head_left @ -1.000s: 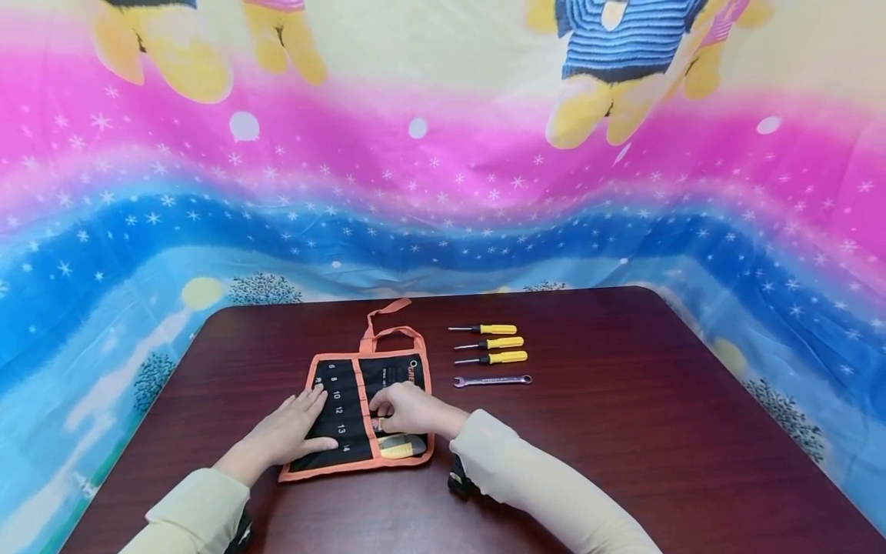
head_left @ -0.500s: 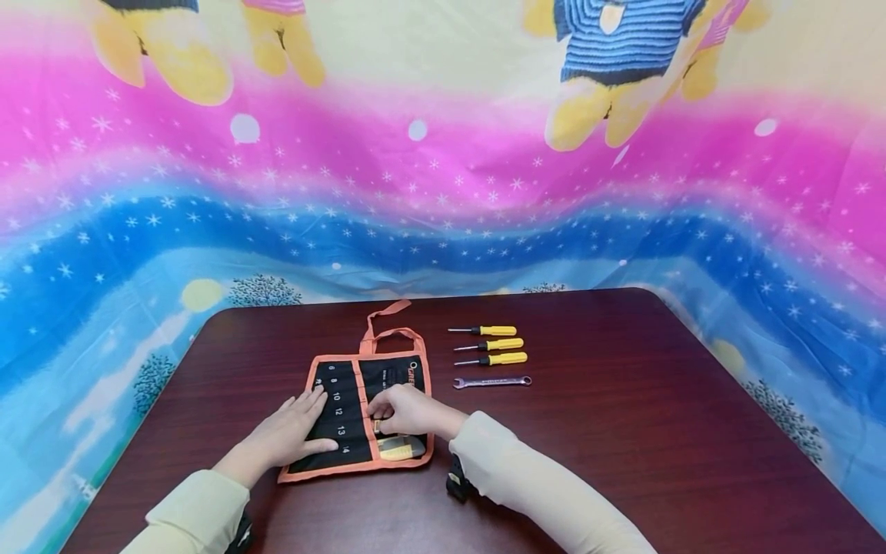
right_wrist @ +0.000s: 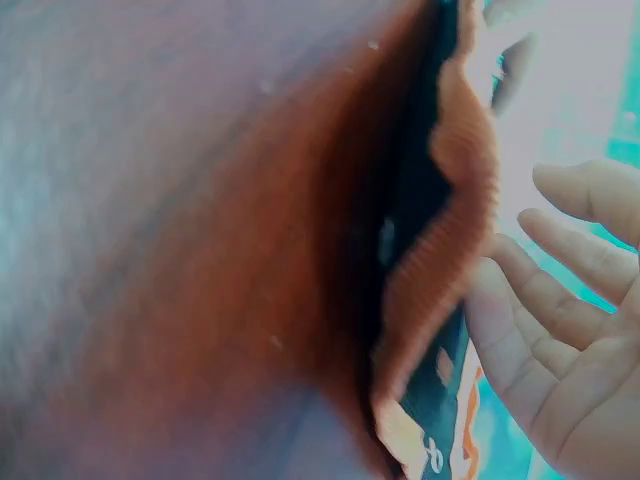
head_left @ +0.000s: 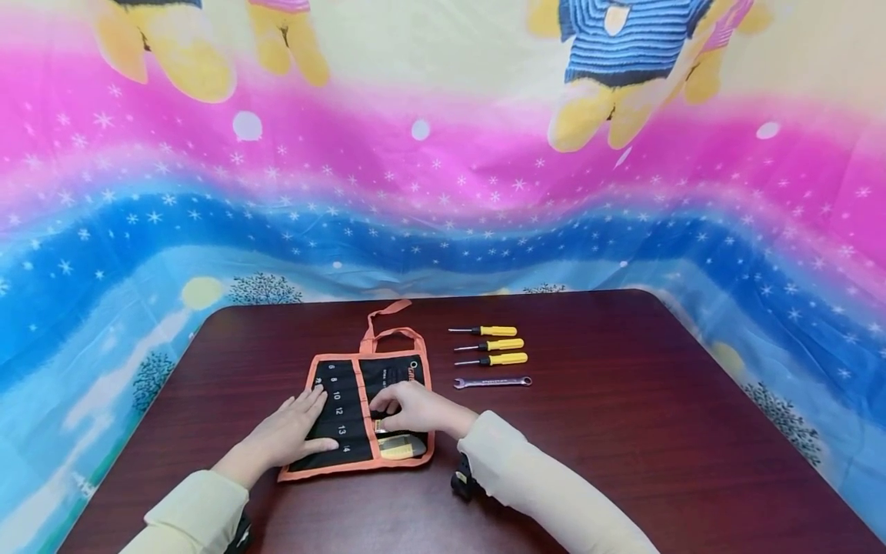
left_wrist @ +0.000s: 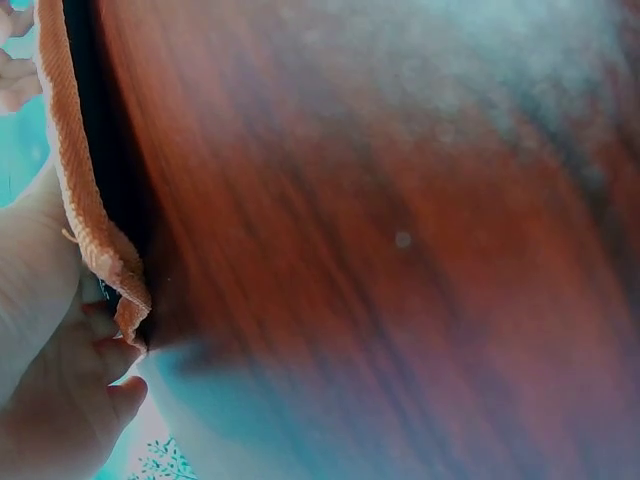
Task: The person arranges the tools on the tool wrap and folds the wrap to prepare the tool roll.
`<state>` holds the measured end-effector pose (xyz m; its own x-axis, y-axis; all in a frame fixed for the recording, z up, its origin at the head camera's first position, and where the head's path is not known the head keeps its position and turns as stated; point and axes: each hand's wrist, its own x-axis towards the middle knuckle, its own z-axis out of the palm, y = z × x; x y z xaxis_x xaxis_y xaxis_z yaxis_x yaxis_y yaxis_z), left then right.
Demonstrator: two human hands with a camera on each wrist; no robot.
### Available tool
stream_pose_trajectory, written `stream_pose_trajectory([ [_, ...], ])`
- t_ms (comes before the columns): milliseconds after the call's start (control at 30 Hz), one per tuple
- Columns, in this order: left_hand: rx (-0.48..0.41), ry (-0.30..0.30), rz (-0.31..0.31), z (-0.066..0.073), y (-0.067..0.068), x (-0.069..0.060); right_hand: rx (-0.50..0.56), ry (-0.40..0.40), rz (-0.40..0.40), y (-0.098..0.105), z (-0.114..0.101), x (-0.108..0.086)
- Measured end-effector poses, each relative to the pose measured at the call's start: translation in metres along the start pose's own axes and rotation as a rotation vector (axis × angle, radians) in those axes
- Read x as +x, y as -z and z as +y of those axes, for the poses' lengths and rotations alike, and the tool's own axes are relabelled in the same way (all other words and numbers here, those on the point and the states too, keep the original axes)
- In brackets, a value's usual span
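Observation:
On the table lies a black tool roll (head_left: pixel 377 373) with orange edging and numbered pockets. My left hand (head_left: pixel 287 427) rests on its left part with fingers straight and the thumb spread. Over the right-hand pockets, my right hand (head_left: pixel 411 408) has its fingers bent and its thumb against a small yellow-and-silver item (head_left: pixel 378 425), mostly covered by the hand. Just below, a yellow-and-grey tool (head_left: pixel 401 448) sits in the roll. The right wrist view shows curved fingers (right_wrist: pixel 560 300) beside the orange edging (right_wrist: pixel 455 230); the fingertips' contact with the item is hidden there.
Right of the roll, three yellow-handled screwdrivers (head_left: pixel 504 345) lie in a row, with a combination wrench (head_left: pixel 493 382) below them. Orange straps (head_left: pixel 370 331) stretch from the roll toward the table's far edge. A printed cloth (head_left: pixel 443 192) hangs behind the table (head_left: pixel 623 400).
My right hand shifts very slightly at the pocket, and the visible part of the small yellow-and-silver item changes a little. The left hand, screwdrivers and wrench stay where they were.

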<state>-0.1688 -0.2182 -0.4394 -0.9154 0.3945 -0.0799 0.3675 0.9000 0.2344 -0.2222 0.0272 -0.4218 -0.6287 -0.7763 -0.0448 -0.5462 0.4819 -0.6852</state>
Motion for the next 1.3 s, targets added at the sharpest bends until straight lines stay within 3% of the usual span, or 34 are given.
stream_pose_trajectory([
  [533,-0.002,-0.005,-0.001,-0.001,0.001,-0.001,0.082,0.084,0.103,0.049,-0.011,-0.031],
  [767,-0.01,0.003,-0.008,-0.001,0.001,-0.001,0.055,0.085,0.163,0.066,-0.005,-0.043],
  [1033,-0.008,0.005,-0.014,0.0,0.0,-0.001,0.135,0.083,0.225,0.08,0.004,-0.056],
  [1300,0.0,0.003,-0.012,0.0,0.0,0.0,0.123,0.026,0.277,0.094,0.005,-0.072],
])
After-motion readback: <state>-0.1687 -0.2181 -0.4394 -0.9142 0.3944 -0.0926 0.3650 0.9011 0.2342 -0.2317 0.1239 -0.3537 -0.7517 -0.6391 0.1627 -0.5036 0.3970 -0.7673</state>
